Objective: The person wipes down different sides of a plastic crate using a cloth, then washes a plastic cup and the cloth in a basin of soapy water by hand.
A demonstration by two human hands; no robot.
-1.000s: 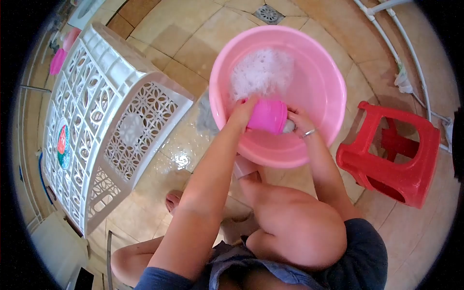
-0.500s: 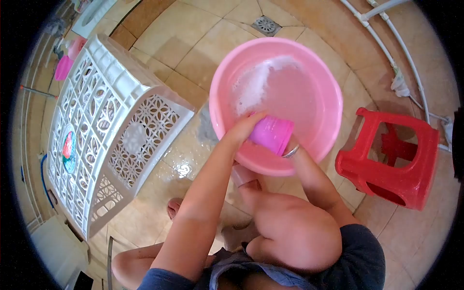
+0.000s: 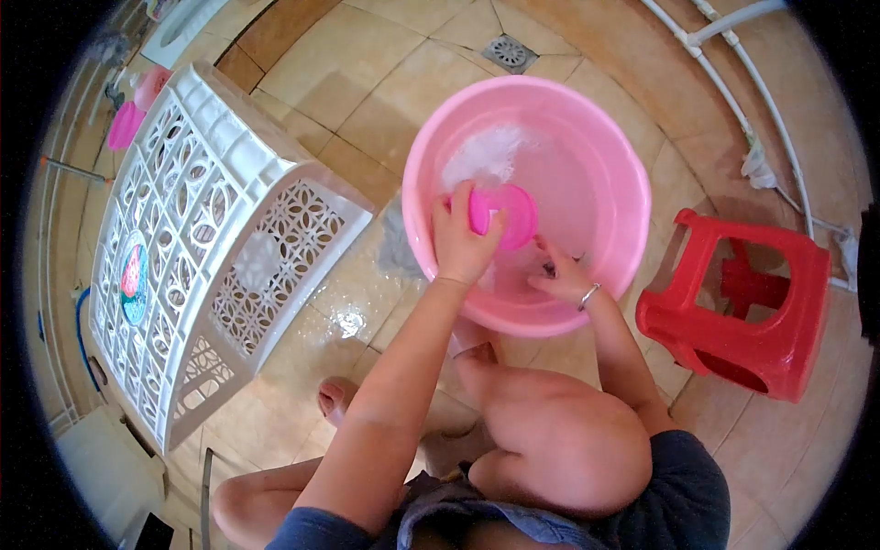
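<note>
My left hand [image 3: 466, 240] is closed around a bright pink plastic cup [image 3: 518, 216], held tilted just above the water. The cup's round end faces right, and my fingers hide part of its left side. My right hand [image 3: 566, 278], with a silver bracelet at the wrist, is low over the water to the right of the cup, apart from it. Its thumb and forefinger are spread; a small dark patch between them is too small to make out. Both hands are inside a large pink basin [image 3: 629, 137] of cloudy water, with white suds [image 3: 486, 154] toward its far left.
A white openwork plastic basket [image 3: 234, 174] lies on its side at left on the wet tiled floor [image 3: 376, 137]. A red plastic stool [image 3: 807, 312] stands at right. Beyond the basin is a floor drain [image 3: 509, 53]; white pipes [image 3: 733, 87] run along the right wall.
My right hand has come away from the cup and moved right, over the water. My left hand has shifted its grip and turned the cup, moving it slightly up over the basin.
</note>
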